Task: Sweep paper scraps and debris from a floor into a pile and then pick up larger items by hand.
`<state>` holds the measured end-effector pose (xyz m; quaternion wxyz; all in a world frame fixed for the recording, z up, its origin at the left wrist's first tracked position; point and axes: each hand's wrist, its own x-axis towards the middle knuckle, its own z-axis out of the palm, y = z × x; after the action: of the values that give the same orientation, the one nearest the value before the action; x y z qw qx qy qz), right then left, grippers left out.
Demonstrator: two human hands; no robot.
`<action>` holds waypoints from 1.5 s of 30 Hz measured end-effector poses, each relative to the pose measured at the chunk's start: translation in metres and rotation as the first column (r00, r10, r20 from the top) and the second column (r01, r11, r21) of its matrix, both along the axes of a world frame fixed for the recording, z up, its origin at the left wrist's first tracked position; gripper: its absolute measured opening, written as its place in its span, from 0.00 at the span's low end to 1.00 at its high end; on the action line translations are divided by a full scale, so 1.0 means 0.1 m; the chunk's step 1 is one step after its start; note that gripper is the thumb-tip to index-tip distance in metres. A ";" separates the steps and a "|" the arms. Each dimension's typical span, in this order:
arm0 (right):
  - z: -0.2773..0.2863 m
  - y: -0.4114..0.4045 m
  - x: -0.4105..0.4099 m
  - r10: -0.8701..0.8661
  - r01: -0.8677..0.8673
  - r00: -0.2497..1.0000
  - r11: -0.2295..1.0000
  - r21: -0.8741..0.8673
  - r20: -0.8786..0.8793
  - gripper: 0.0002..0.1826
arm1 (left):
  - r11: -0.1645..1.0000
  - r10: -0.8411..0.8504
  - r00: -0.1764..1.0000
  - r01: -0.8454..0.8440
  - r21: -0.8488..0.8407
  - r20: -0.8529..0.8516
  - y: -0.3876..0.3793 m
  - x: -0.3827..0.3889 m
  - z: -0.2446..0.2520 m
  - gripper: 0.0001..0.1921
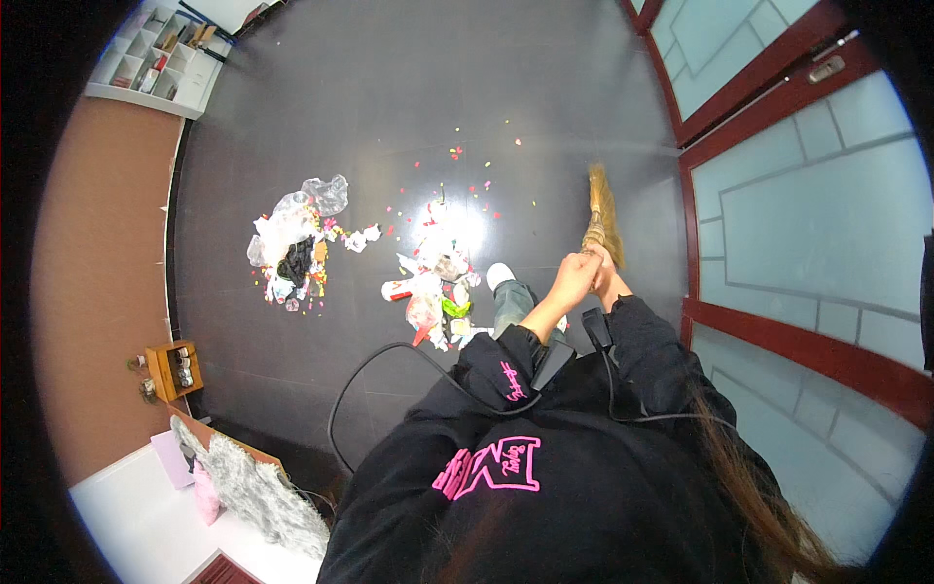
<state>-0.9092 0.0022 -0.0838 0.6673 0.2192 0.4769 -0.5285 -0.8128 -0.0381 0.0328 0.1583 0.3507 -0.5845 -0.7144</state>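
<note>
Both my hands grip a straw broom [606, 212] near the base of its bristles, to the right of my feet. My left hand [576, 277] wraps around it, and my right hand [607, 274] lies close against the left one. The bristles point away from me over the dark floor. Left of the broom lies a long pile of mixed litter [441, 270], with plastic bags, paper, a red and white cup and green wrapping. A second heap of litter [292, 244] with clear and black plastic lies farther left.
Small coloured scraps [487, 164] dot the floor beyond the piles. Red-framed glass doors [817, 219] line the right side. A white shelf unit [193, 84], a small wooden box [162, 372] and a white surface with grey fur [248, 482] stand at left. Black cables hang from my sleeves.
</note>
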 end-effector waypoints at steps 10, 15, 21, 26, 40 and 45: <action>-0.82 -0.85 0.38 0.091 -0.115 0.985 0.980 0.161 0.148 0.19 | 0.988 0.101 0.991 -0.110 0.106 0.086 -0.96 0.44 -0.33 0.22; -0.51 -1.61 0.94 0.223 -0.201 0.974 0.928 0.312 -0.034 0.18 | 0.946 0.305 0.952 -0.305 0.114 0.020 -1.47 0.95 -0.20 0.21; -0.33 -2.26 1.62 0.418 -0.379 0.905 0.879 0.288 -0.085 0.14 | 0.880 0.464 0.883 -0.469 0.075 0.073 -1.79 1.48 -0.13 0.20; -0.07 -2.50 2.20 0.530 -0.479 0.840 0.825 0.302 -0.115 0.16 | 0.730 0.670 0.730 -0.681 0.058 0.132 -1.80 1.98 -0.08 0.21; 0.35 -2.54 2.71 0.737 -0.734 0.676 0.671 0.101 0.021 0.14 | 0.402 0.893 0.397 -0.915 0.022 0.210 -1.72 2.11 0.36 0.21; 0.56 -2.77 2.44 0.731 -0.704 0.669 0.681 0.204 -0.134 0.17 | 0.361 0.925 0.359 -0.933 0.004 0.124 -1.90 1.79 0.62 0.21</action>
<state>-0.6652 -0.2749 -0.0276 0.7522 0.0025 0.6249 -0.2090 -0.6336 -0.2285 0.0943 0.4913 0.6600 -0.2653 -0.5027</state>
